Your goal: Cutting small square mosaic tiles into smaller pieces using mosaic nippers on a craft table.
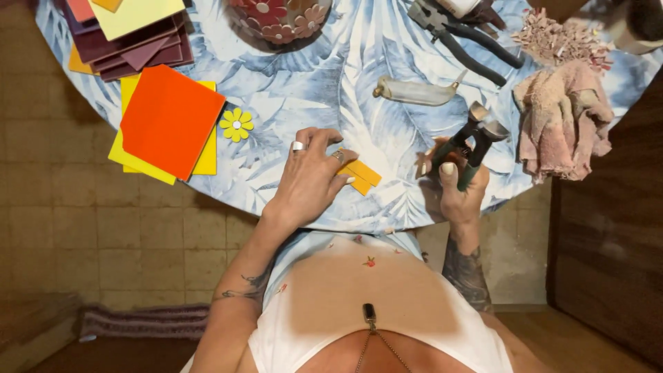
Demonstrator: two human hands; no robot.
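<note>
Small orange tile pieces (360, 175) lie on the round table's leaf-patterned blue cloth (345, 83), near its front edge, pinched under the fingertips of the left hand (311, 176), which wears rings and presses them flat. The right hand (457, 185) is closed around the green handles of tile nippers (473, 141), whose metal head points up and away. Just left, a stack of orange and yellow square sheets (169, 124) sits beside a yellow flower piece (236, 124). A pink rag (563, 121) lies right of the nippers.
</note>
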